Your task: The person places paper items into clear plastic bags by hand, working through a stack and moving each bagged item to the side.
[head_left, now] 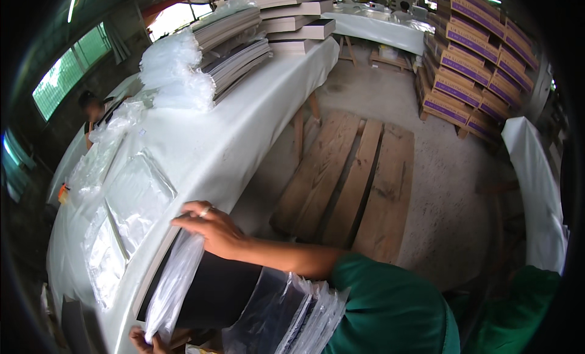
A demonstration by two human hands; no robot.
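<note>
My right hand (pixel 213 230), with a ring on one finger, reaches in along a green sleeve and grips the far end of a clear plastic bag (pixel 177 284). At the near end of the same bag, by the lower edge, is my left hand (pixel 148 342), its fingers closed on the plastic. The bag's bunched edge lies across a black board (pixel 222 287). White edges along the board's left side suggest a stack beneath it. A pile of clear plastic bags (pixel 304 314) rests against the board on the right, beside my body. What lies under my left hand is partly hidden.
Flat clear packages (pixel 140 192) lie on the white-covered table (pixel 244 134). Farther back are wrapped board stacks (pixel 234 61) and thick grey-white boards (pixel 298 28). A wooden pallet (pixel 353 177) is on the floor. Cartons (pixel 475 67) rise at far right; another person (pixel 94 110) is at far left.
</note>
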